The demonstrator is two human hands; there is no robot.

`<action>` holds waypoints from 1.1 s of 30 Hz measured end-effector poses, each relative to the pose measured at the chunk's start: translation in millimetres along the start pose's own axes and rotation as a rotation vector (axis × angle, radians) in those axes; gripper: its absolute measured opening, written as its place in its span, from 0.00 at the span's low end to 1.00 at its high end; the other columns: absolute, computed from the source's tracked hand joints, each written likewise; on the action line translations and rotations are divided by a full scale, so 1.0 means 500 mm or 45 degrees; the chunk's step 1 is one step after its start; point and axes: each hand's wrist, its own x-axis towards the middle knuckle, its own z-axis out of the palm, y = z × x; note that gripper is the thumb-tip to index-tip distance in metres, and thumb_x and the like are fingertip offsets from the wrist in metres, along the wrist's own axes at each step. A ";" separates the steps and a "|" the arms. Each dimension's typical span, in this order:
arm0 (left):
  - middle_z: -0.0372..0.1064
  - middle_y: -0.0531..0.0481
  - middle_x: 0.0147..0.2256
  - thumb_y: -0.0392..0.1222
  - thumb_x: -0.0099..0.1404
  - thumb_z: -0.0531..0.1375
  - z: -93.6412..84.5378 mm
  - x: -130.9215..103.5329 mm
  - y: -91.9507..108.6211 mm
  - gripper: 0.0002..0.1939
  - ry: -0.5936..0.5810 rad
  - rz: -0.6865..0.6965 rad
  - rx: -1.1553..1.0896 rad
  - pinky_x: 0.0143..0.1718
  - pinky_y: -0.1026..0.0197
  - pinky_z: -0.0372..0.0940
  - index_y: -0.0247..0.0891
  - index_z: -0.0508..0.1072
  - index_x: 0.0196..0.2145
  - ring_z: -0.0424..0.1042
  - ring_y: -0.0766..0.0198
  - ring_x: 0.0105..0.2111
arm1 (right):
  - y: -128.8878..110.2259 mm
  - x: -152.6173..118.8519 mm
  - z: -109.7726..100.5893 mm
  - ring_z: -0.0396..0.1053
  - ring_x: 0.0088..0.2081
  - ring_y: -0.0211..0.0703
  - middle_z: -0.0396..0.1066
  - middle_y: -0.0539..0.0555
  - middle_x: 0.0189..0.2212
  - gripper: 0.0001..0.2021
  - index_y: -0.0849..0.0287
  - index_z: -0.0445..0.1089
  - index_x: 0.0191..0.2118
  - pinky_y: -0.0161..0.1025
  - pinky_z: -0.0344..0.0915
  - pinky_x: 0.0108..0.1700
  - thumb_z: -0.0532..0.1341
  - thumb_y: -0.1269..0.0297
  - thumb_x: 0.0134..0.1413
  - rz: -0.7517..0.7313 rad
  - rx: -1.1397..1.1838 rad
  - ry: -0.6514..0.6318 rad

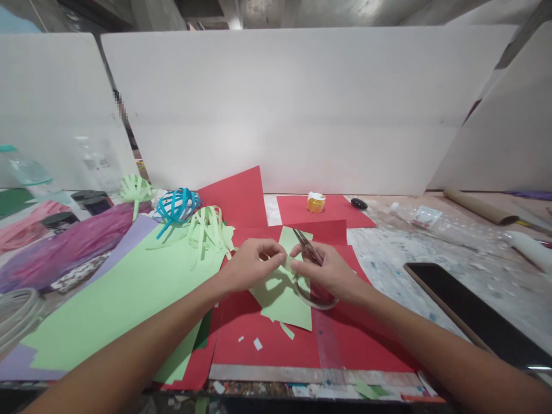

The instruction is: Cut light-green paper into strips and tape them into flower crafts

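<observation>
Over the red paper (267,345) at the centre, my two hands are close together. The fingertips of my left hand (254,261) are pinched; whatever lies between them is too small to make out. My right hand (325,269) has scissors (308,247) tucked in it, blades pointing up and away, with thumb and forefinger near the left fingertips. Beneath both hands lies a light green paper piece (288,307) with cut edges. A roll of tape (319,303) rests under my right hand, beside a clear ruler (328,345).
Large green sheets (107,305) and paper-strip shapes, one a blue ball (177,206), lie left. A yellow tape roll (316,202) stands at the back on red paper. A phone (474,310) lies right. Bottles stand back left; white boards (276,109) rise behind.
</observation>
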 end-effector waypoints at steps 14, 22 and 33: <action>0.70 0.51 0.28 0.45 0.62 0.60 0.015 -0.004 0.021 0.09 0.177 -0.019 -0.333 0.32 0.64 0.63 0.36 0.73 0.30 0.68 0.67 0.28 | -0.001 -0.008 0.017 0.42 0.17 0.30 0.46 0.41 0.16 0.19 0.56 0.58 0.26 0.34 0.40 0.18 0.65 0.49 0.50 0.087 0.336 -0.008; 0.71 0.50 0.28 0.42 0.62 0.60 0.009 -0.002 0.015 0.06 0.427 -0.027 -0.366 0.33 0.63 0.64 0.36 0.69 0.30 0.70 0.66 0.30 | 0.004 -0.012 0.014 0.43 0.20 0.33 0.45 0.44 0.19 0.25 0.58 0.59 0.27 0.35 0.43 0.21 0.47 0.41 0.62 0.013 0.214 -0.010; 0.76 0.47 0.33 0.41 0.61 0.61 0.010 -0.001 0.009 0.07 0.408 0.039 -0.396 0.40 0.59 0.68 0.36 0.75 0.35 0.75 0.62 0.35 | 0.002 -0.006 0.011 0.41 0.18 0.31 0.45 0.44 0.18 0.26 0.57 0.53 0.25 0.34 0.38 0.19 0.42 0.40 0.62 0.120 0.034 -0.098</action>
